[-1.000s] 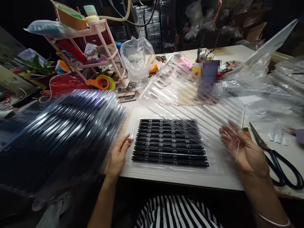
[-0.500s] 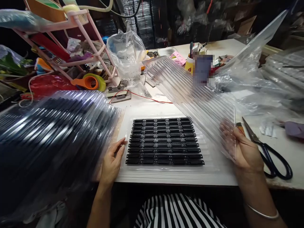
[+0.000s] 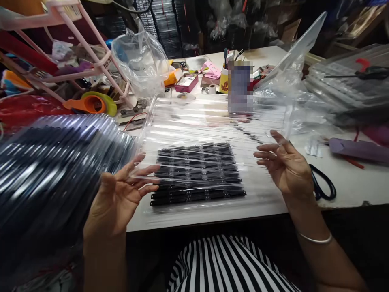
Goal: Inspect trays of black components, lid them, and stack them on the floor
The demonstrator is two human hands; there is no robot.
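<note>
Spanning both hands: a see-through ribbed tray (image 3: 194,125), raised off the table, its near part over the black strips.
Black strips (image 3: 197,194): set in rows across the middle of the work area; most rows show through the raised plastic, while the front rows lie uncovered just past its near edge.
Lower sheet (image 3: 261,196): see-through plastic under the strips, its margin reaching beyond them on the right and in front.
Left hand (image 3: 114,198): at the tray's near left corner, fingers spread against the plastic, thumb standing apart with no pinch.
Right hand (image 3: 285,164): at the tray's right side, fingers loosely bent; with glare and blur on the plastic, I cannot tell whether they grasp it.
Table (image 3: 349,184): a narrow white strip runs between the lower sheet and the front edge; more white surface shows beyond the right wrist.
Left flank: a shiny stack of filled trays (image 3: 57,162) comes up close beside the left hand, so sideways room is tight there.
Right flank: a dark blue handle loop (image 3: 328,186) sits just beside the right wrist, near the front edge; a purple pouch (image 3: 349,148) lies farther out.
Far side: a pink rack (image 3: 103,61), a crumpled plastic bag (image 3: 141,61) and a yellow cup (image 3: 224,81) crowd the back.
</note>
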